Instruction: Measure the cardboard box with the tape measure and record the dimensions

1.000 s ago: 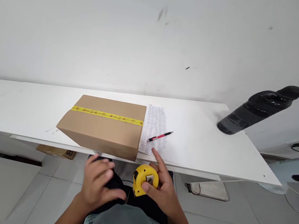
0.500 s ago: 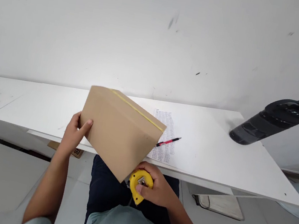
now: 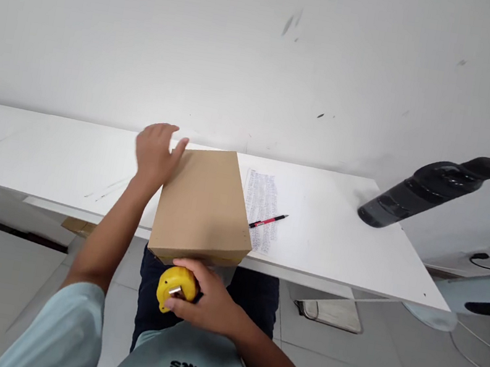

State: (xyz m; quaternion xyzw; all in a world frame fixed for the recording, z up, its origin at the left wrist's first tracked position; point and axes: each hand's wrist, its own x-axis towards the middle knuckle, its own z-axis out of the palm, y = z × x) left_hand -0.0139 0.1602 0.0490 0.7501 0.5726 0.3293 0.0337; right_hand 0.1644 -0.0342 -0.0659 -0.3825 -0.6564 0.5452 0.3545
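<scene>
A brown cardboard box (image 3: 204, 202) lies at the front edge of the white table, its near end jutting past the edge over my lap. My left hand (image 3: 156, 150) is at the box's far left corner, fingers apart and thumb beside the edge; whether it touches the cardboard I cannot tell. Below the near end, my right hand (image 3: 210, 303) is closed around a yellow tape measure (image 3: 178, 288) with a metal clip on its side. A yellowish strip shows along the box's near lower edge.
Right of the box, a handwritten sheet (image 3: 265, 190) lies with a red and black pen (image 3: 269, 221) across it. A tall black bottle (image 3: 412, 193) stands near the table's right end. Behind runs a white wall (image 3: 248, 52). A flat pale object (image 3: 331, 312) shows below the table.
The box has turned and come down from a tilted hold onto the table edge. My left hand has moved up and right, loosening its grip. My right hand with the tape measure has shifted left.
</scene>
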